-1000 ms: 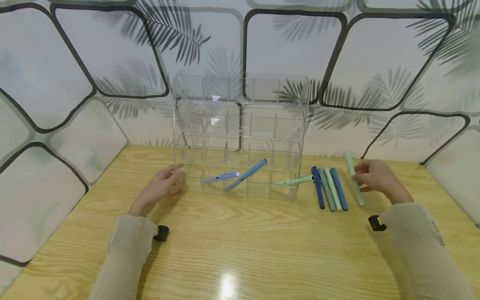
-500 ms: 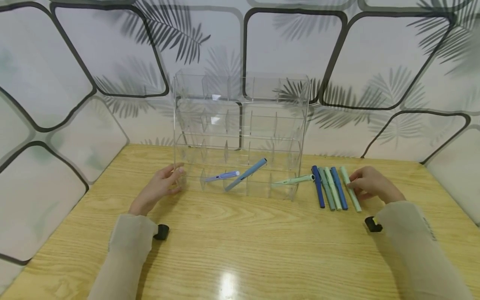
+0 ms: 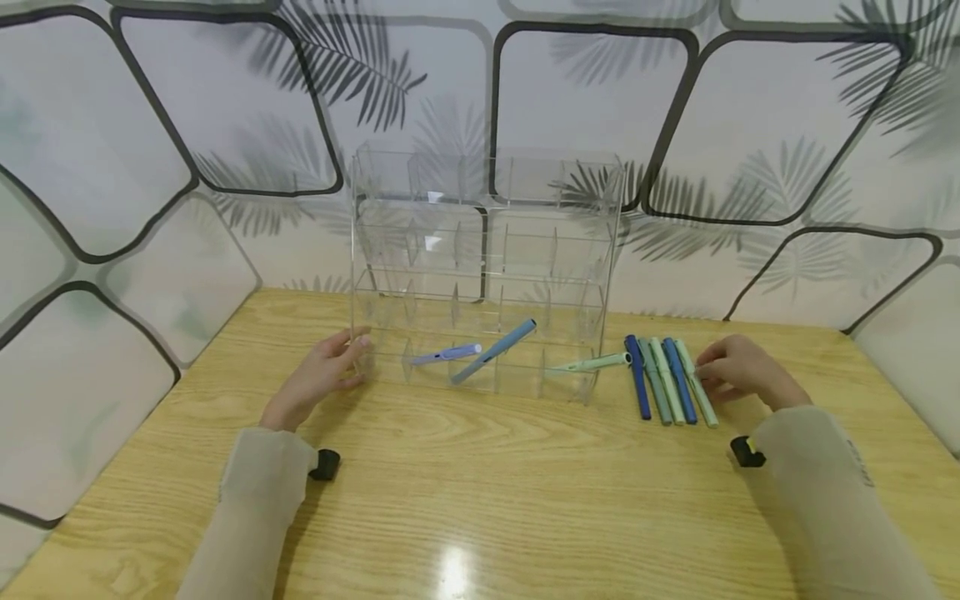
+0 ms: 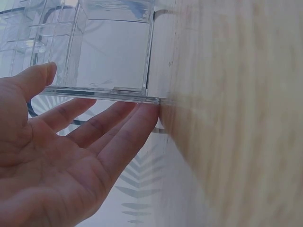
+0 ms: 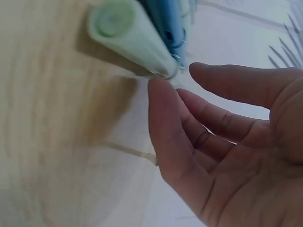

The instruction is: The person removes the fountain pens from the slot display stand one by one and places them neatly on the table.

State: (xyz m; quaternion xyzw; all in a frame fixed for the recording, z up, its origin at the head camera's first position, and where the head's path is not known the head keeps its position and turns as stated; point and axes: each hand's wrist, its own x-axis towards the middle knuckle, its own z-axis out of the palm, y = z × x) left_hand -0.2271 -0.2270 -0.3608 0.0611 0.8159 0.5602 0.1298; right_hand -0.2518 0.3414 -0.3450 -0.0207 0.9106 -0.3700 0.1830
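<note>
My left hand (image 3: 322, 375) is at the lower left corner of a clear acrylic rack (image 4: 113, 52). Its straight fingers rest against the outer side wall, and the thumb lies over the front edge. Beside a row of capped pens on the table is my right hand (image 3: 742, 371), thumb and fingers apart with nothing between them. Its fingertips are right at the pale green pen (image 5: 137, 40), the outermost of the row. To that pen's left lie a blue pen (image 3: 680, 383), a light green pen (image 3: 667, 383), a grey-green pen (image 3: 655, 383) and a dark blue pen (image 3: 638, 379).
In the rack's bottom tier lean a lavender pen (image 3: 446, 354), a grey-blue pen (image 3: 495, 350) and a green pen (image 3: 592, 363), the last sticking out toward the row. A patterned wall covering (image 3: 592, 92) stands behind the wooden table (image 3: 480, 475).
My right hand has laid the pale green pen down, slid it left against the blue pen and loosened its fingers from it. The left hand stays at the rack.
</note>
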